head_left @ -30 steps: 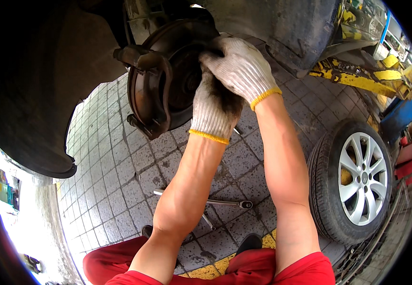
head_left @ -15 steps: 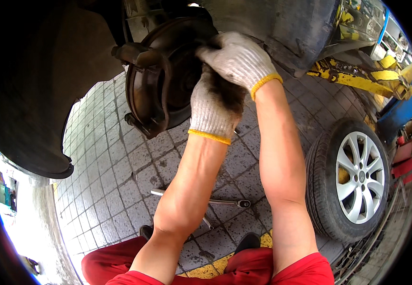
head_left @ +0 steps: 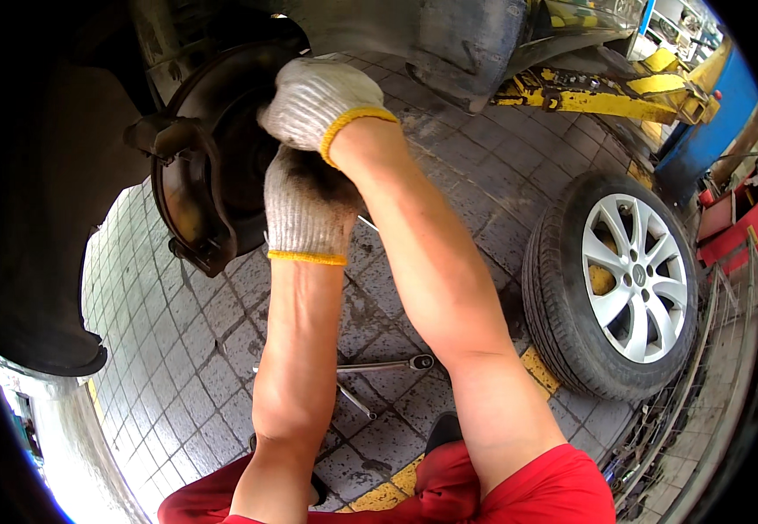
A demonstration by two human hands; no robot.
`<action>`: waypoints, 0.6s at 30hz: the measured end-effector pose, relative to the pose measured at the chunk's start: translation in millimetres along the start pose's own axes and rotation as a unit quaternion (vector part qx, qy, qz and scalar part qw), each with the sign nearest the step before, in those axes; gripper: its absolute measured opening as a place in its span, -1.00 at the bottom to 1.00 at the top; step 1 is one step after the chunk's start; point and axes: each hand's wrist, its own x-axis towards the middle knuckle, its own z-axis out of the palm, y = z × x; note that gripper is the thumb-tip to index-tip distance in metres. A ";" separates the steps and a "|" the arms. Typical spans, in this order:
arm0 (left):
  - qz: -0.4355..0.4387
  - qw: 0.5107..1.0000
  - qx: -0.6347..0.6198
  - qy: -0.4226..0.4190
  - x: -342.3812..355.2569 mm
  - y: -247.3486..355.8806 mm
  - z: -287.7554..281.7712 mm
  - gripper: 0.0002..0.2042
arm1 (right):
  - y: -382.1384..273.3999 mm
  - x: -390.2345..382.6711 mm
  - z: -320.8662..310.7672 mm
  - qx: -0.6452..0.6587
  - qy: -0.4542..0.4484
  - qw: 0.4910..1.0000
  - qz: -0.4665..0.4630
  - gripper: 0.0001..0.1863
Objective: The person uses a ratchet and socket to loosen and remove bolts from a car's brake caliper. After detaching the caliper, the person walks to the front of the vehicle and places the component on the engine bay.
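My left hand (head_left: 309, 201), in a soiled white knit glove with a yellow cuff, reaches into the dark centre of a rusty brake disc (head_left: 235, 83); its fingers are hidden. My right hand (head_left: 322, 103), gloved likewise, is just above it and overlapping, its fingers curled against the hub area, with whatever they hold hidden. A dark caliper bracket (head_left: 216, 196) arches over the disc's left side. A thin metal rod (head_left: 368, 224) shows just right of my left glove. A ratchet (head_left: 388, 364) and a smaller metal tool (head_left: 357, 402) lie on the tiles below.
A dark wheel-arch liner (head_left: 43, 244) fills the left. A wheel with a silver rim (head_left: 632, 276) is at the right. Behind it stand a yellow lift arm (head_left: 589, 105), a blue post (head_left: 706, 131) and red equipment (head_left: 737, 236). The floor (head_left: 152, 332) is grey tile.
The view has swung rightward, so the scene sits further left. My hands stay at the disc's centre, the right one now more curled and turned, covering more of the hub.
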 end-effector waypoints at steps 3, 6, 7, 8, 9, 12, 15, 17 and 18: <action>0.033 0.998 0.042 0.034 -7.8 -2.9 10.7 -0.57 | -8.3 1.1 -1.5 0.007 0.004 1.000 0.018 -0.70; 0.043 0.991 0.093 0.090 -13.7 -4.8 18.9 -0.56 | -15.1 6.2 2.8 -0.033 -0.010 0.999 0.030 -0.71; 0.044 0.989 0.104 0.090 -12.9 -6.1 18.9 -0.56 | -15.7 5.7 0.5 -0.049 -0.026 0.998 0.025 -0.71; 0.050 0.988 0.112 0.089 -11.6 -6.5 20.6 -0.57 | -17.4 4.5 -0.8 -0.059 -0.016 0.997 0.039 -0.71; 0.051 0.988 0.118 0.085 -9.3 -8.7 22.5 -0.57 | -14.9 3.8 -4.1 -0.056 -0.015 0.997 0.048 -0.72; 0.074 0.982 0.148 0.088 -7.8 -2.3 14.3 -0.58 | -19.0 5.5 11.7 -0.039 0.010 0.999 -0.005 -0.71; 0.091 0.976 0.178 0.089 -4.9 2.7 12.6 -0.59 | -30.5 -2.3 13.8 -0.049 0.052 0.997 0.009 -0.74; 0.093 0.973 0.192 0.090 -2.8 0.9 10.2 -0.60 | -26.8 -3.4 17.9 -0.049 0.035 0.998 0.022 -0.78; 0.092 0.971 0.201 0.091 -3.7 -0.3 8.3 -0.60 | -25.6 -2.7 18.5 -0.055 0.038 0.998 0.019 -0.79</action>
